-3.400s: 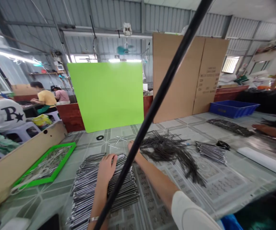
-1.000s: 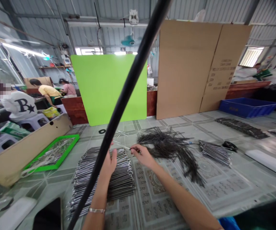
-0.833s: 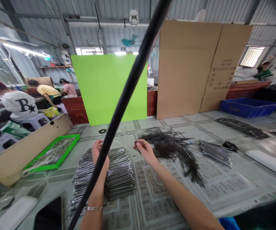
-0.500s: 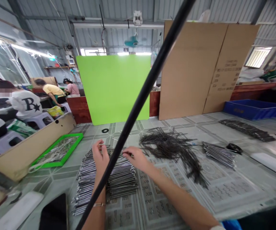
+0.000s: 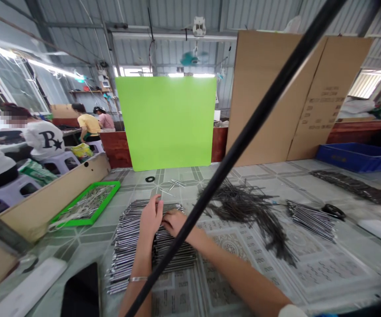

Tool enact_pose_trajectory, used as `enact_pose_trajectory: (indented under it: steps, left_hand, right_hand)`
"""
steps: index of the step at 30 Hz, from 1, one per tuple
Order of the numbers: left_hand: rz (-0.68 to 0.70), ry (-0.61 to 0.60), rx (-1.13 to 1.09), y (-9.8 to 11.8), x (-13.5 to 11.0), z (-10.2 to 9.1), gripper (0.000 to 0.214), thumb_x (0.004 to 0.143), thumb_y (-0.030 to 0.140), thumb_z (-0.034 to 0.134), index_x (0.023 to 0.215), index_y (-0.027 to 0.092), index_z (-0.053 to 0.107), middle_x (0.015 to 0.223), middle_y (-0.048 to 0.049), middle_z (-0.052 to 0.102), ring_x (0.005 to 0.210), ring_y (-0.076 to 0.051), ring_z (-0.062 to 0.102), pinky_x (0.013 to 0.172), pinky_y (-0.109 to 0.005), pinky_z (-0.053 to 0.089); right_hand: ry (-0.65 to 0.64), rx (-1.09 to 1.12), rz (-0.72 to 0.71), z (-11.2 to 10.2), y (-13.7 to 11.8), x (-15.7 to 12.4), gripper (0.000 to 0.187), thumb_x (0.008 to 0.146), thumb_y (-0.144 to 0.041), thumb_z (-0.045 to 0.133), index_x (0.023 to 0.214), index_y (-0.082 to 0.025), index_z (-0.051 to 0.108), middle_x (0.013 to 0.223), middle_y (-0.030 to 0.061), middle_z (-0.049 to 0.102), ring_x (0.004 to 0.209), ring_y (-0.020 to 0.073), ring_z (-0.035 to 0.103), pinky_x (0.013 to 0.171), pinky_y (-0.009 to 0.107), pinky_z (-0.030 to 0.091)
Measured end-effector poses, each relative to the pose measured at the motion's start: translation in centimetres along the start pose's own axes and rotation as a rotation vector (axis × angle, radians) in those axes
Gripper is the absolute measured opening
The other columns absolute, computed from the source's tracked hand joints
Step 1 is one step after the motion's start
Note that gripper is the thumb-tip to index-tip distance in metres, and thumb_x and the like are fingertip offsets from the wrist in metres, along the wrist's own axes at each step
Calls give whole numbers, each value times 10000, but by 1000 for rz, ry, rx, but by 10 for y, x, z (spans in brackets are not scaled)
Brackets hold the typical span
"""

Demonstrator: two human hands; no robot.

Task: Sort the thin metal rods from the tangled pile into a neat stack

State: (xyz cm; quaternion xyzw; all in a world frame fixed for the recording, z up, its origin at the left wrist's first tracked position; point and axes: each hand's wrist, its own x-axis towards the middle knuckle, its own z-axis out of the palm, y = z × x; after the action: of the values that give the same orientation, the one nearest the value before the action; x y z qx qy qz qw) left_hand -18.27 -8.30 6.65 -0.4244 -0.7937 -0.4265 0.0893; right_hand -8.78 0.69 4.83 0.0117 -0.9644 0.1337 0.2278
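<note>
Center of tiled floor: left hand (image 5: 150, 219), fingers apart and upright, just above stack of metal rods (image 5: 173, 259); right hand (image 5: 174, 222), fingers curled down onto top of stack, any clamp on single rod not discernible. Tangled pile of dark wires (image 5: 249, 215) just right of hands; smaller bundle of rods (image 5: 311, 220) farther right. Green-framed tray (image 5: 105, 203) left of stack. Black pole (image 5: 243, 163) crosses view in front.
</note>
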Motion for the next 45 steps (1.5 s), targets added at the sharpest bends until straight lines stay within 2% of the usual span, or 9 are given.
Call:
enact_pose_trajectory:
  steps: [6, 13, 21, 26, 31, 35, 38, 42, 45]
  left_hand:
    - [4, -229, 171, 7, -3, 0, 353, 907, 383, 255, 1115, 202, 477, 911, -69, 653, 819, -214, 618, 703, -312, 441]
    - [83, -141, 87, 4, 0, -2, 311, 904, 341, 299, 1077, 198, 513, 842, -43, 646, 795, -176, 603, 732, -294, 438]
    - [55, -109, 129, 3, 1, -8, 271, 887, 295, 347, 1070, 190, 518, 860, -52, 656, 804, -184, 607, 717, -292, 447]
    - [58, -104, 154, 8, -1, -6, 275, 894, 302, 328, 1026, 191, 542, 900, -68, 644, 848, -201, 594, 731, -314, 456]
    - [201, 65, 326, 27, -6, 0, 407, 873, 346, 386, 1249, 190, 401, 1283, -131, 446, 1158, -284, 419, 931, -446, 352]
    - [319, -120, 369, 49, -15, 12, 289, 882, 347, 375, 1113, 231, 502, 1147, -70, 565, 1095, -266, 473, 1025, -530, 179]
    - [310, -290, 353, 60, -20, 22, 240, 893, 324, 347, 991, 218, 538, 924, -51, 636, 891, -218, 578, 955, -448, 318]
    - [287, -310, 332, 60, -21, 28, 217, 890, 320, 354, 966, 213, 527, 892, -50, 620, 858, -200, 594, 750, -303, 440]
    - [242, -292, 326, 53, -19, 27, 227, 898, 331, 337, 989, 216, 510, 917, -50, 611, 858, -191, 601, 713, -275, 445]
  right_hand:
    - [70, 39, 311, -16, 35, 15, 258, 848, -129, 407, 998, -174, 611, 974, 58, 643, 913, 139, 567, 838, 243, 406]
    - [-29, -71, 500, 15, 87, 50, 283, 791, -223, 545, 1060, -144, 583, 1098, 137, 587, 1059, 235, 502, 899, 376, 371]
    - [22, -91, 568, 22, 95, 72, 160, 785, -92, 490, 845, -134, 633, 1013, 156, 619, 1057, 263, 495, 883, 401, 364]
    - [87, 58, 577, 1, 93, 50, 204, 832, -133, 430, 892, -124, 625, 916, 124, 658, 908, 211, 583, 806, 343, 426]
    - [94, 262, 467, -28, 74, 6, 167, 819, -226, 505, 877, -154, 644, 808, 22, 683, 722, 133, 612, 672, 228, 461]
    - [192, 505, 367, -43, 62, -26, 165, 763, -243, 553, 827, -140, 665, 749, 30, 681, 658, 151, 594, 623, 251, 452]
    - [220, 612, 367, -52, 62, -39, 183, 745, -271, 564, 811, -135, 667, 733, 33, 678, 665, 156, 591, 632, 261, 449]
    - [216, 717, 361, -65, 70, -43, 242, 745, -347, 575, 818, -132, 656, 739, 35, 665, 667, 151, 575, 635, 261, 446]
    - [223, 491, 416, -66, 77, -48, 214, 804, -302, 521, 875, -140, 641, 796, 48, 653, 715, 152, 563, 685, 270, 435]
